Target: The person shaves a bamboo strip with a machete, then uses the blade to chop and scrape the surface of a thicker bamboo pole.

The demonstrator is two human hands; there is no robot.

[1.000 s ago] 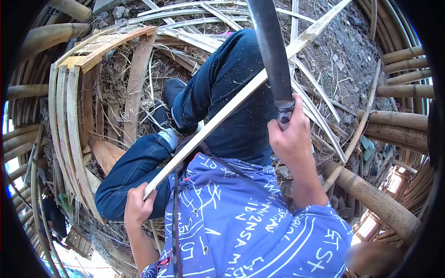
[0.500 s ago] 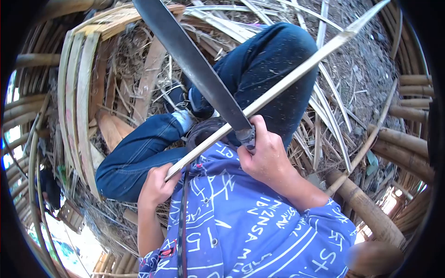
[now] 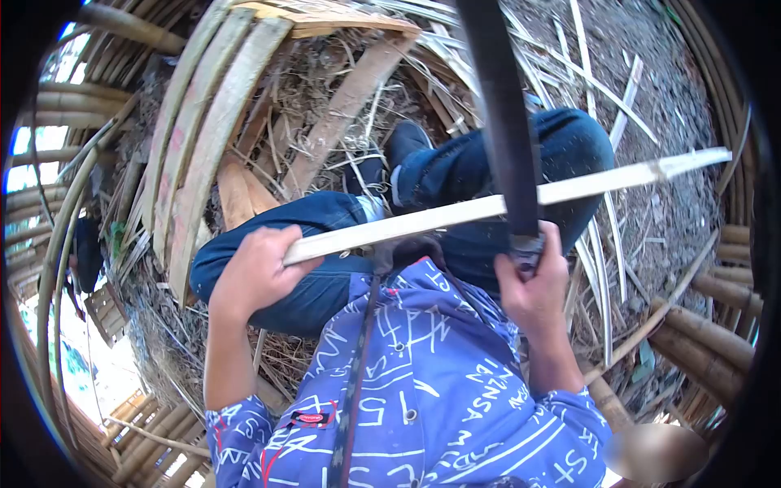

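My left hand [image 3: 259,272] is closed around the near end of a long, pale bamboo strip [image 3: 423,221], close above my bent left knee. The strip runs out to the right across my lap, and its far tip looks rough and split. In my right hand [image 3: 538,289] is the short dark handle of a machete [image 3: 508,114]. Its broad dark blade points away from me and crosses over the strip in this view, hiding a short part of it. The blade's tip runs out of the top of the picture.
A wooden frame of curved slats [image 3: 215,138] stands at the left, shavings and scraps inside it. Split bamboo strips [image 3: 600,276] and debris litter the ground around my legs [image 3: 569,146]. Thick bamboo poles [image 3: 700,333] lie at the right, and bamboo walls surround the place.
The strip has swung from a steep slant to nearly level, its far end lower. The machete has turned more upright and moved right with my right hand. My left hand has risen slightly.
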